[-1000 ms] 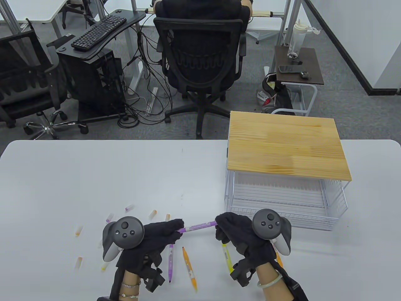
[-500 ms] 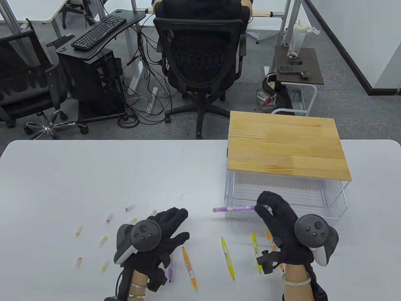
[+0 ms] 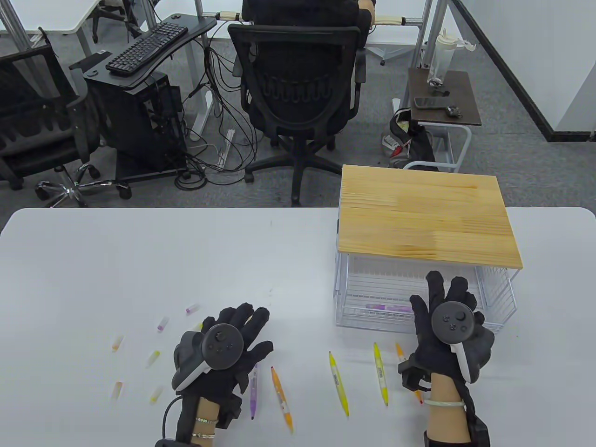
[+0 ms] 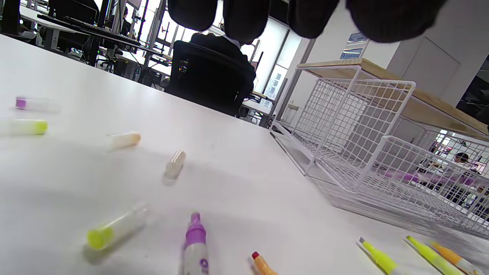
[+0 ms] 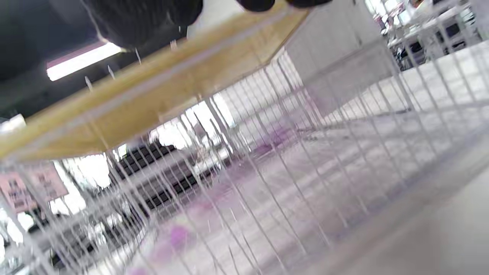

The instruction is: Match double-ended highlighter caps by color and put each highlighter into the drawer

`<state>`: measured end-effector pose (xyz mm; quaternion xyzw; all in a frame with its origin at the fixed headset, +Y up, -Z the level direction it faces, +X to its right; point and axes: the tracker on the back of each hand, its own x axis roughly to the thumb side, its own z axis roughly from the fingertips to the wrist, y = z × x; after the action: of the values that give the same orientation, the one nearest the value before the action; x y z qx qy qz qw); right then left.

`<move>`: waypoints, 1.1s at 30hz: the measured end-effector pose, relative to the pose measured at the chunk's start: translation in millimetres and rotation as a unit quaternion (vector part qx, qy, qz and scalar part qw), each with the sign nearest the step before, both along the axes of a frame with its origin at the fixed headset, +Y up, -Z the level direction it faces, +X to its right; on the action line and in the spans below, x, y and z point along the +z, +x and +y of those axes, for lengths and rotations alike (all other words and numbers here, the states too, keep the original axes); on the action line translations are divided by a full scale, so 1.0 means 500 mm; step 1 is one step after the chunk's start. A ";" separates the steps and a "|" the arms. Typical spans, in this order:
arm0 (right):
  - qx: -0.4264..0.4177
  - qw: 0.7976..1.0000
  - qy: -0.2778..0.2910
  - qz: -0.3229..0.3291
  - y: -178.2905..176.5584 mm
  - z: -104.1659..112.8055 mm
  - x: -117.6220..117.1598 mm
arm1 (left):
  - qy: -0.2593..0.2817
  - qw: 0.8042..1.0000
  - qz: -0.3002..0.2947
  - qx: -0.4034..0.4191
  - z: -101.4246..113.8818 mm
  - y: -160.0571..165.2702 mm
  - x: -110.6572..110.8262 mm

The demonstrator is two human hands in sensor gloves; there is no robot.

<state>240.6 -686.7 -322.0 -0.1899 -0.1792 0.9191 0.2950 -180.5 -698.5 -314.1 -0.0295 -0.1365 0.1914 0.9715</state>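
Right hand (image 3: pixel 447 321) spread, fingers straight, over wire drawer (image 3: pixel 493 321). Purple highlighter (image 3: pixel 389 308) lying inside, released. Left hand (image 3: pixel 233 340) splayed flat above table (image 3: pixel 139 260), holding nothing.

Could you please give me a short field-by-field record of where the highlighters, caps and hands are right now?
left hand: open, over the table near the loose caps
right hand: open, fingers spread, at the drawer's front
drawer: pulled out, white wire
purple highlighter in drawer: lying flat inside
purple highlighter on table: by the left hand
orange highlighter: on the table
yellow highlighters: two, on the table
loose caps: scattered at left
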 end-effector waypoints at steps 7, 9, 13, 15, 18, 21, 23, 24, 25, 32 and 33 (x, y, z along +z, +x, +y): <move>0.117 0.987 -0.073 0.082 -0.045 0.060 0.038 | -0.022 1.000 -0.007 0.006 -0.017 -0.001 -0.013; 0.203 0.960 -0.176 0.078 -0.052 0.031 0.031 | -0.021 1.000 -0.004 -0.001 -0.016 0.000 -0.012; 0.289 0.899 -0.322 0.071 -0.048 -0.063 0.026 | -0.019 1.000 -0.002 0.004 -0.016 -0.002 -0.012; 0.287 0.884 -0.362 0.074 -0.045 -0.105 0.027 | -0.017 1.000 0.000 0.001 -0.016 -0.003 -0.011; 0.306 0.869 -0.383 0.076 -0.045 -0.138 0.031 | -0.014 1.000 0.005 0.002 -0.014 -0.008 -0.010; 0.301 0.864 -0.394 0.086 -0.044 -0.151 0.032 | -0.014 1.000 0.007 0.008 -0.014 -0.014 -0.010; 0.296 0.865 -0.393 0.095 -0.045 -0.153 0.033 | -0.015 1.000 0.010 0.010 -0.016 -0.017 -0.012; 0.296 0.865 -0.394 0.098 -0.047 -0.155 0.033 | -0.017 1.000 0.010 0.010 -0.018 -0.017 -0.013; 0.299 0.862 -0.397 0.100 -0.051 -0.158 0.033 | -0.019 1.000 0.011 0.009 -0.020 -0.017 -0.014; 0.334 0.849 -0.402 0.087 -0.071 -0.170 0.029 | -0.017 1.000 0.018 -0.003 -0.020 -0.019 -0.014; 0.334 0.849 -0.402 0.085 -0.071 -0.171 0.029 | -0.015 1.000 0.021 -0.004 -0.019 -0.021 -0.014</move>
<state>205.0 -772.1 -307.7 -0.1415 0.1788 0.9666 -0.1174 -190.9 -707.9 -321.0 -0.0405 -0.1133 0.1898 0.9744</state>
